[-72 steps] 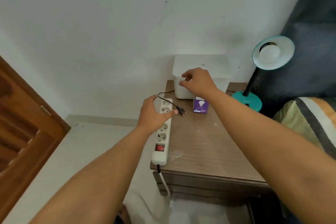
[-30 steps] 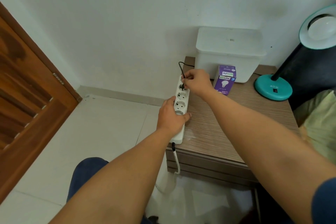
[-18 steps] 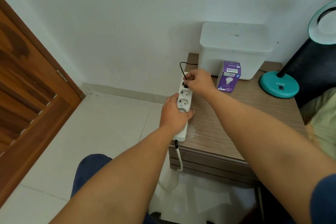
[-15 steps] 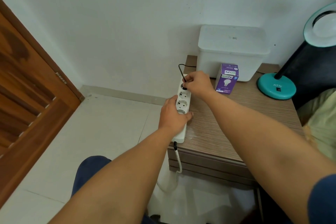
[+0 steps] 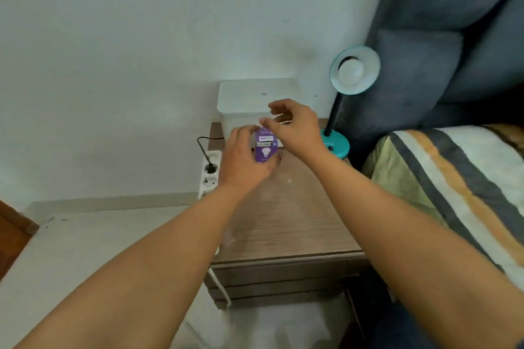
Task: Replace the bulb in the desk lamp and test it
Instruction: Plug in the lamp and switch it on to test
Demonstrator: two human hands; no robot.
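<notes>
A small purple bulb box (image 5: 265, 146) stands upright on the wooden bedside table (image 5: 286, 221). My left hand (image 5: 243, 163) is wrapped around the box from the left and below. My right hand (image 5: 295, 127) hovers just above and right of the box top, fingers apart, holding nothing. The teal desk lamp (image 5: 354, 71) stands at the table's back right with a white bulb (image 5: 350, 71) in its shade and its base (image 5: 336, 144) on the table. The lamp's black plug (image 5: 210, 168) sits in the top socket of the white power strip (image 5: 209, 178).
A white lidded plastic box (image 5: 255, 99) stands against the wall behind the hands. A grey upholstered headboard (image 5: 442, 37) and a striped blanket (image 5: 459, 178) lie to the right. The power strip's white cable (image 5: 219, 286) hangs down the table's front left.
Both hands have left the power strip, where the right hand pushed the plug in. The left hand now grips the purple box and the right hand is above it. The camera swung right.
</notes>
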